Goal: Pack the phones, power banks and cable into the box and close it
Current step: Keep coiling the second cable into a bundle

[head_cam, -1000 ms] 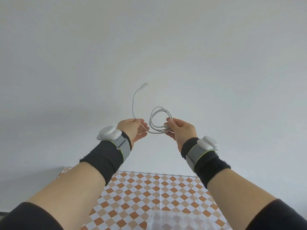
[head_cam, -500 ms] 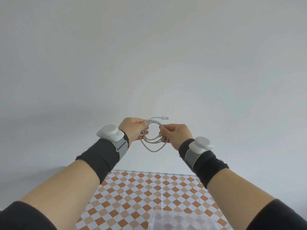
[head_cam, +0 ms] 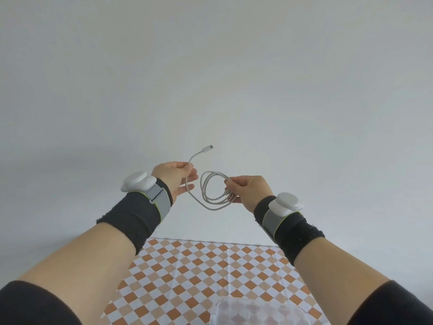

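Observation:
A white cable hangs in the air between both hands, raised in front of a plain wall. My right hand pinches a coil of several loops. My left hand pinches the loose end, whose plug sticks up and to the right. A slack strand runs from my left hand down under the coil. The rim of a clear plastic box shows at the bottom edge. No phones or power banks are in view.
A table with an orange and white checked cloth lies below my arms, its far edge against the grey-white wall. Both wrists carry black bands with white sensor pods.
My hands were close together with the cable bunched between them. They have moved apart, and the free end now stands out above my left hand.

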